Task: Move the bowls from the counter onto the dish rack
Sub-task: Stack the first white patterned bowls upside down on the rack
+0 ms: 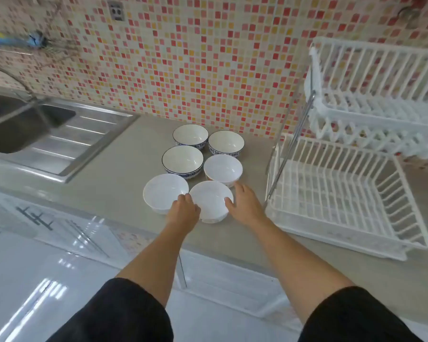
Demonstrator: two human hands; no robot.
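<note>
White bowl (210, 200), left hand (183, 210), right hand (245, 206) fingers (238, 188) gripping rim, dish rack (336, 236) beside

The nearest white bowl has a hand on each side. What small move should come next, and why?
Probably lift the nearest white bowl straight up. The left hand curls at its rim, the right hand has its thumb on the opposite rim, the bowl sits on the counter, and the dish rack beside it holds nothing.
</note>
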